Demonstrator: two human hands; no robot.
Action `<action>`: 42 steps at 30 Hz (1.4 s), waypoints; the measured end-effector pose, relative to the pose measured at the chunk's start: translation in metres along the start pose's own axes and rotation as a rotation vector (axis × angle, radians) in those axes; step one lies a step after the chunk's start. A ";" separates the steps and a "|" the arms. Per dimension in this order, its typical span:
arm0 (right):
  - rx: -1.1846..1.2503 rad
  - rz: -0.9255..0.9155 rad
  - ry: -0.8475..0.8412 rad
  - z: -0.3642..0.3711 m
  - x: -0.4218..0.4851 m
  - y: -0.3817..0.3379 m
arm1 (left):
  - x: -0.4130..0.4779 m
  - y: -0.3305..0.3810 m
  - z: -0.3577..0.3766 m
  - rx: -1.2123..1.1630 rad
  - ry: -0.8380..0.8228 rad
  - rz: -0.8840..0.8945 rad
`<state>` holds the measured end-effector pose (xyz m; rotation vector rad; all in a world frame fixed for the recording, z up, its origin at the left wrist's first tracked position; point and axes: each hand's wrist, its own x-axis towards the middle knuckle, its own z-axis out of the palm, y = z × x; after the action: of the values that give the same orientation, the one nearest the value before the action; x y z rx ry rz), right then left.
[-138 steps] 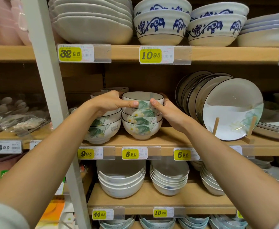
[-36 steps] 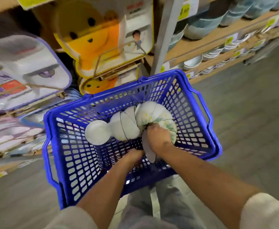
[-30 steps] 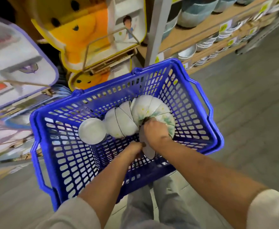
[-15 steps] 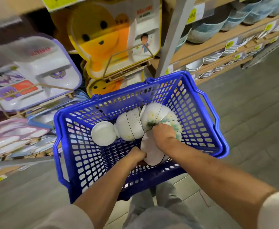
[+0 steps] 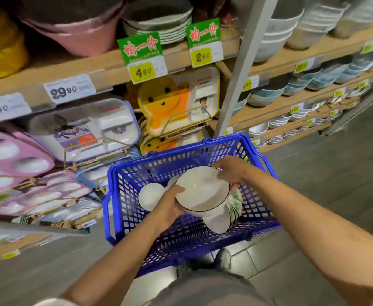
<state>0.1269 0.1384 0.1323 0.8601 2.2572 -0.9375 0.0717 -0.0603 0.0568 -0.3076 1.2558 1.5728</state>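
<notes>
The bowls (image 5: 201,191) sat gripped between both hands, left hand (image 5: 170,208) at the near rim, right hand (image 5: 230,171) at the far one, with the stack's foot tilted down into the basket (image 5: 123,173)

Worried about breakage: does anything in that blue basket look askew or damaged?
No cracks show. The bowls in the blue basket lie tipped on their sides rather than stacked upright. The left hand and right hand hold a dark-rimmed bowl over them.
</notes>
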 end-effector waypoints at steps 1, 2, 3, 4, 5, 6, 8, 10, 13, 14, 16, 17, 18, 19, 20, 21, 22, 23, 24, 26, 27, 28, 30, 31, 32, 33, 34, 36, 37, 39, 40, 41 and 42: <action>0.050 -0.021 0.021 -0.009 -0.007 -0.005 | -0.010 0.011 0.007 -0.033 -0.017 0.028; 0.095 -0.045 0.042 -0.018 -0.015 -0.010 | -0.019 0.022 0.016 -0.043 -0.018 0.057; 0.138 -0.071 0.059 -0.026 -0.022 -0.015 | -0.028 0.033 0.025 -0.039 -0.004 0.085; 0.173 -0.098 0.080 -0.034 -0.031 -0.019 | -0.037 0.044 0.035 -0.024 0.020 0.115; 0.201 -0.130 0.114 -0.043 -0.040 -0.022 | -0.047 0.056 0.046 -0.006 0.045 0.142; 0.228 -0.165 0.160 -0.052 -0.050 -0.024 | -0.057 0.067 0.056 0.008 0.067 0.170; 0.400 -0.226 0.272 -0.066 -0.070 -0.025 | -0.075 0.089 0.077 0.027 0.066 0.228; 0.687 -0.249 0.348 -0.075 -0.092 -0.025 | -0.093 0.106 0.098 0.070 0.059 0.287; 1.092 -0.291 0.318 -0.088 -0.115 -0.018 | -0.115 0.123 0.134 0.139 0.048 0.392; 1.206 -0.331 0.285 -0.089 -0.119 -0.015 | -0.120 0.123 0.143 0.142 0.047 0.399; 1.390 -0.487 0.235 -0.103 -0.137 -0.001 | -0.135 0.122 0.178 0.153 0.049 0.438; 1.443 -0.531 0.223 -0.106 -0.141 0.000 | -0.139 0.123 0.186 0.147 0.048 0.434; 1.470 -0.560 0.236 -0.110 -0.144 0.002 | -0.141 0.123 0.195 0.154 0.039 0.438; 1.503 -0.579 0.260 -0.116 -0.151 0.009 | -0.143 0.120 0.209 0.167 0.026 0.446; 1.521 -0.589 0.291 -0.125 -0.160 0.019 | -0.146 0.116 0.227 0.181 0.027 0.461; 1.535 -0.589 0.316 -0.134 -0.168 0.030 | -0.150 0.111 0.245 0.178 0.029 0.470; 1.543 -0.578 0.349 -0.145 -0.174 0.042 | -0.153 0.106 0.264 0.181 0.030 0.481; 1.555 -0.567 0.375 -0.156 -0.182 0.053 | -0.154 0.101 0.282 0.186 0.029 0.491; 1.559 -0.559 0.401 -0.168 -0.191 0.064 | -0.156 0.096 0.302 0.192 0.031 0.506; 1.563 -0.564 0.432 -0.192 -0.208 0.087 | -0.157 0.086 0.339 0.191 0.038 0.544; 1.563 -0.567 0.450 -0.204 -0.216 0.099 | -0.157 0.082 0.358 0.180 0.033 0.562; 1.558 -0.570 0.473 -0.214 -0.223 0.110 | -0.157 0.078 0.376 0.163 0.020 0.577; 1.566 -0.573 0.502 -0.234 -0.236 0.133 | -0.155 0.071 0.409 0.106 -0.025 0.617; 1.574 -0.567 0.506 -0.243 -0.241 0.143 | -0.155 0.068 0.424 0.087 -0.045 0.632; 1.582 -0.559 0.511 -0.251 -0.246 0.153 | -0.156 0.065 0.439 0.076 -0.061 0.635; 1.593 -0.555 0.516 -0.259 -0.249 0.162 | -0.156 0.063 0.452 0.062 -0.077 0.636; 1.605 -0.548 0.523 -0.266 -0.252 0.171 | -0.156 0.061 0.465 0.046 -0.090 0.639; 1.622 -0.530 0.544 -0.282 -0.254 0.185 | -0.154 0.060 0.485 0.021 -0.100 0.651; 1.627 -0.525 0.554 -0.290 -0.254 0.191 | -0.152 0.062 0.494 0.014 -0.102 0.650; 1.619 -0.511 0.561 -0.309 -0.250 0.199 | -0.146 0.067 0.511 -0.008 -0.095 0.635; 1.610 -0.505 0.556 -0.319 -0.248 0.201 | -0.143 0.070 0.518 -0.018 -0.087 0.630; 1.599 -0.506 0.547 -0.329 -0.244 0.202 | -0.137 0.076 0.525 -0.023 -0.080 0.632; 1.589 -0.508 0.541 -0.337 -0.241 0.201 | -0.134 0.081 0.530 -0.027 -0.081 0.633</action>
<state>0.3499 0.4217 0.4188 1.1636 1.7259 -3.1835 0.2629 0.3108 0.4181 0.1593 1.3421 2.1093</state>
